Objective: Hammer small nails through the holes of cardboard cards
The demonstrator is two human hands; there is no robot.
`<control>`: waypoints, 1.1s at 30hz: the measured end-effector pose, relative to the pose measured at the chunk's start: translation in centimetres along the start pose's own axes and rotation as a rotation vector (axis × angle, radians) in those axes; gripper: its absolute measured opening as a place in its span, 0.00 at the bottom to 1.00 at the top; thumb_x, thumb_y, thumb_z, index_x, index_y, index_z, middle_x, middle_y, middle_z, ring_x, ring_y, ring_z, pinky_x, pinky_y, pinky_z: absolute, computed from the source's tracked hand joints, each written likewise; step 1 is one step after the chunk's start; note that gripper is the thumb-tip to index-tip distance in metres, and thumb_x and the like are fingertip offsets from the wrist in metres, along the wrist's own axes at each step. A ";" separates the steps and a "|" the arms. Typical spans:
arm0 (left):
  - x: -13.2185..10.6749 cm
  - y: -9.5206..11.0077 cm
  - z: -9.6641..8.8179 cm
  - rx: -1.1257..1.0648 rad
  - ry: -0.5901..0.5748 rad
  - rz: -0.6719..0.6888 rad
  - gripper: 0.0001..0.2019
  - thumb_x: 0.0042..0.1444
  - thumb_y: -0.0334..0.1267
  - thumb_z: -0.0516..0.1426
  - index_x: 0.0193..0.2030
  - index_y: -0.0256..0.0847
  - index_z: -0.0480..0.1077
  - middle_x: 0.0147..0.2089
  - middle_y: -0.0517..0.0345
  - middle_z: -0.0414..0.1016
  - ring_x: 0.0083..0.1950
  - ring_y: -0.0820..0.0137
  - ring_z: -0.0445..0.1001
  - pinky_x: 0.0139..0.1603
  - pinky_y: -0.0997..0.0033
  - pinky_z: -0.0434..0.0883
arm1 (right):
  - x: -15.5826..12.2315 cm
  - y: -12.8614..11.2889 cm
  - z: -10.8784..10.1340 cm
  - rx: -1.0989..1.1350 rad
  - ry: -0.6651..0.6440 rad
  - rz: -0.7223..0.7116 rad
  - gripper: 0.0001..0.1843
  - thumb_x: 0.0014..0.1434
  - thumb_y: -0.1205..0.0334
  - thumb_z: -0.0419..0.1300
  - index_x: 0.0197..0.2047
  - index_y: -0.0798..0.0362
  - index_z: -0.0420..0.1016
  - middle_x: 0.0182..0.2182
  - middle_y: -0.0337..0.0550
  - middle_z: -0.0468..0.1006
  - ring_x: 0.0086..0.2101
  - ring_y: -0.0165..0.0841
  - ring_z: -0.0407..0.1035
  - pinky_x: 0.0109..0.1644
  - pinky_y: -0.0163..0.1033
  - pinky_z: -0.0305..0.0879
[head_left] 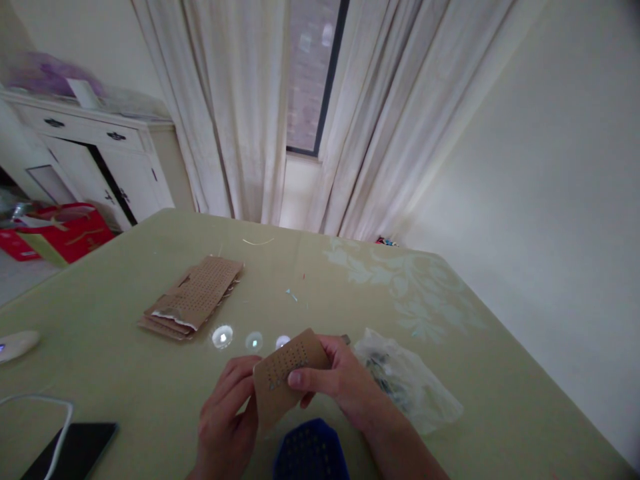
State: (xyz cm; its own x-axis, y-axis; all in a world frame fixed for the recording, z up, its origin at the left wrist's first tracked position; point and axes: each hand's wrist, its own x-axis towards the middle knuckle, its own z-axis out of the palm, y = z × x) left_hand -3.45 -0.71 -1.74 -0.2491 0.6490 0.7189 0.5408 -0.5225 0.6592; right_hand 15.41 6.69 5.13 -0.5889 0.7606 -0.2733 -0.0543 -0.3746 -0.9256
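A piece of brown cardboard [280, 400] with rows of small punched holes is held tilted above the table's near edge. Small metallic bits sit along one row of its holes; their kind is too small to make out. My right hand [336, 377] grips the card's right side, thumb on the front face and fingers behind. At the left edge, my left hand [231, 407] pinches the card, its fingertips partly hidden behind it. Just below the card is a dark blue object with small yellowish marks [311, 453], cut off by the frame's bottom.
A clear plastic bag [407, 387] with dark small items lies right of my hands. Stacked perforated cardboard sheets [200, 293] lie at the left. A black phone-like slab [83, 450], white cable [69, 417] and white oval device [17, 345] are on the table [150, 393].
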 end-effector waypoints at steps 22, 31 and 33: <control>-0.4 0.2 -0.6 0.037 -0.014 0.121 0.12 0.71 0.30 0.60 0.46 0.46 0.87 0.39 0.51 0.88 0.41 0.63 0.83 0.41 0.69 0.82 | -1.2 1.1 1.3 -0.150 0.164 -0.040 0.22 0.48 0.51 0.82 0.40 0.54 0.82 0.29 0.37 0.80 0.26 0.31 0.71 0.27 0.34 0.69; -0.5 0.4 0.0 0.089 -0.008 0.081 0.14 0.69 0.27 0.59 0.44 0.47 0.86 0.40 0.53 0.87 0.42 0.64 0.83 0.43 0.70 0.81 | -1.4 0.5 1.5 -0.293 0.165 -0.160 0.15 0.57 0.55 0.76 0.42 0.54 0.82 0.30 0.37 0.79 0.28 0.30 0.70 0.30 0.33 0.69; -0.3 0.4 0.1 0.082 -0.034 0.037 0.14 0.68 0.27 0.59 0.46 0.47 0.86 0.42 0.53 0.87 0.43 0.65 0.84 0.44 0.72 0.81 | -1.4 0.3 1.3 -0.254 0.143 -0.154 0.16 0.57 0.54 0.76 0.42 0.54 0.81 0.28 0.37 0.78 0.26 0.30 0.70 0.29 0.33 0.70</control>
State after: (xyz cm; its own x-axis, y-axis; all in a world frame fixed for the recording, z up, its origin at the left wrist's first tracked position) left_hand -3.05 -1.01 -1.70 -0.2010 0.6491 0.7337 0.6137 -0.5003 0.6107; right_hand 15.16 4.86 5.57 -0.4689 0.8718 -0.1419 0.0793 -0.1185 -0.9898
